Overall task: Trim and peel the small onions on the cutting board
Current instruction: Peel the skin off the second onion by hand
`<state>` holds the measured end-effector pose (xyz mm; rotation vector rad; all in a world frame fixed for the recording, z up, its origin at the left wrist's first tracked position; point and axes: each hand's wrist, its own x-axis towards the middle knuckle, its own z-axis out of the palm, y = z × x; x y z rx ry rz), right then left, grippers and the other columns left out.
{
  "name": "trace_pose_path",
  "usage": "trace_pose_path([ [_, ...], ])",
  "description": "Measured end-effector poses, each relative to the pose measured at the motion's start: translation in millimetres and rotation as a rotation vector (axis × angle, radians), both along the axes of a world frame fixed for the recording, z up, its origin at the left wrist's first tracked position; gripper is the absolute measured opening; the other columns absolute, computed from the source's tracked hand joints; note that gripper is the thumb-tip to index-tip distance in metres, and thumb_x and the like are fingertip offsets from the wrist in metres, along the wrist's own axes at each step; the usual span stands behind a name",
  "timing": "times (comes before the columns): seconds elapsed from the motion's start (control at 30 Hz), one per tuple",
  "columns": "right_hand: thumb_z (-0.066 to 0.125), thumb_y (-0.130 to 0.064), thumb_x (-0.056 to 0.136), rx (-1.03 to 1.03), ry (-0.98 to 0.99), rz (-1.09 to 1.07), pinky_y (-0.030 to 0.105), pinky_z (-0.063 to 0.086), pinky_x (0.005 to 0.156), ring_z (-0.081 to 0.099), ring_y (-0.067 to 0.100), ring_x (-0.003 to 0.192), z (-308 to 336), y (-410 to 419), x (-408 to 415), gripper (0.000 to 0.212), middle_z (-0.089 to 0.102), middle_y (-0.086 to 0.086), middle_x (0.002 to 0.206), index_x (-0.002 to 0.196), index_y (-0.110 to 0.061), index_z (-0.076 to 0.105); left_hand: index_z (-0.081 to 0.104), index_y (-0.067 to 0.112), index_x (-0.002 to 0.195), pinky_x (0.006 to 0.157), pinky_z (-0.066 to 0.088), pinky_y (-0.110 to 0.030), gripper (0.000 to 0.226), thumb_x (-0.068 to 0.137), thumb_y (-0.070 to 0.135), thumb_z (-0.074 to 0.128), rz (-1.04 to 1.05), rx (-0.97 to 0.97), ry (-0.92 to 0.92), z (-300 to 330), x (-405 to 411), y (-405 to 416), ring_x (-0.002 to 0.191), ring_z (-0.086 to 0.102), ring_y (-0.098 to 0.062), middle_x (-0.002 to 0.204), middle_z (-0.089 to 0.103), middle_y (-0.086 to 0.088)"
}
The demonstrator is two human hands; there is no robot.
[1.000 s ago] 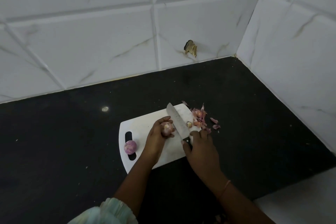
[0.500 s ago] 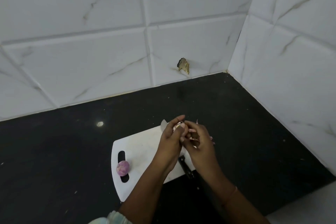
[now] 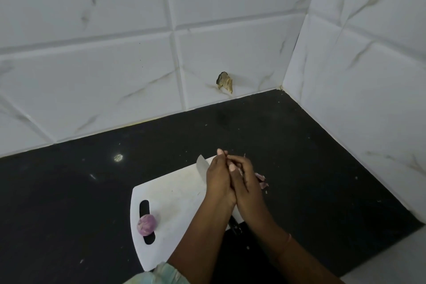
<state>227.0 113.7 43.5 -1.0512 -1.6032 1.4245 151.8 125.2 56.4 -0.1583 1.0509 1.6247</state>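
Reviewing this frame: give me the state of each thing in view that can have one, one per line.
left hand: raised over the board, fingers curled, pressed against the right hand
right hand: fingers curled against the left; anything held is hidden
knife: lying on the board, not held
purple onion: whole, beside the handle slot
cutting board: flat on the counter
peel scraps: loose by the board's right edge

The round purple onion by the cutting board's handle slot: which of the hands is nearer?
Left. The left hand is up and to the right of the round purple onion; the right hand sits just beyond it, farther right.
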Motion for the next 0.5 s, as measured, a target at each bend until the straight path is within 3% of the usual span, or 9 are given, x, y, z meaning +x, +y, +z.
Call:
trace_pose_path([
  [0.07,0.039,-0.033,0.1,-0.073,0.066,0.008,0.012,0.046,0.095,0.054,-0.01,0.114,0,-3,0,0.031,0.058,-0.017,0.125,0.129,-0.034,0.05,0.062,0.007,0.096,0.054,0.055,-0.025,0.029,0.104,0.03,0.049,0.066,-0.021,0.059,-2,2,3,0.058,0.066,-0.013,0.068,0.06,-0.005],
  [0.13,0.038,-0.033,0.101,-0.11,0.081,0.059,0.005,0.044,0.089,0.049,-0.017,0.115,6,-5,3,0.039,0.049,-0.019,0.133,0.14,-0.034,0.04,0.06,0.006,0.111,0.059,0.055,-0.024,0.021,0.105,0.022,0.047,0.112,-0.026,0.17,-4,2,7,0.063,0.064,-0.013,0.073,0.058,-0.005],
  [0.23,0.037,-0.031,0.105,-0.157,0.092,0.035,-0.007,0.035,0.077,0.044,-0.029,0.106,5,-5,8,0.031,0.044,-0.024,0.125,0.136,-0.035,0.035,0.059,0.017,0.11,0.068,0.055,-0.025,0.016,0.105,0.015,0.044,0.155,-0.059,0.349,-3,6,13,0.071,0.062,-0.016,0.079,0.058,-0.006],
  [0.3,0.038,-0.035,0.104,-0.091,0.072,-0.01,-0.007,0.033,0.083,0.043,-0.025,0.113,3,-4,11,0.035,0.044,-0.025,0.129,0.139,-0.035,0.037,0.059,0.021,0.106,0.07,0.055,-0.025,0.015,0.105,0.018,0.045,0.195,-0.086,0.455,-2,10,20,0.071,0.061,-0.014,0.079,0.058,-0.004],
  [0.4,0.04,-0.024,0.104,-0.048,0.063,-0.081,0.011,0.043,0.1,0.049,-0.016,0.117,4,4,16,0.036,0.051,-0.023,0.132,0.138,-0.032,0.046,0.06,0.02,0.107,0.068,0.054,-0.023,0.014,0.105,0.024,0.047,0.236,-0.108,0.47,-1,14,30,0.07,0.06,-0.014,0.078,0.058,-0.004],
  [0.5,0.051,-0.026,0.099,0.027,0.02,-0.156,0.029,0.049,0.1,0.057,-0.002,0.116,4,7,21,0.032,0.061,-0.02,0.125,0.13,-0.032,0.057,0.06,0.016,0.107,0.066,0.054,-0.027,0.021,0.103,0.033,0.05,0.244,-0.113,0.332,0,15,36,0.064,0.058,-0.014,0.072,0.057,-0.003],
])
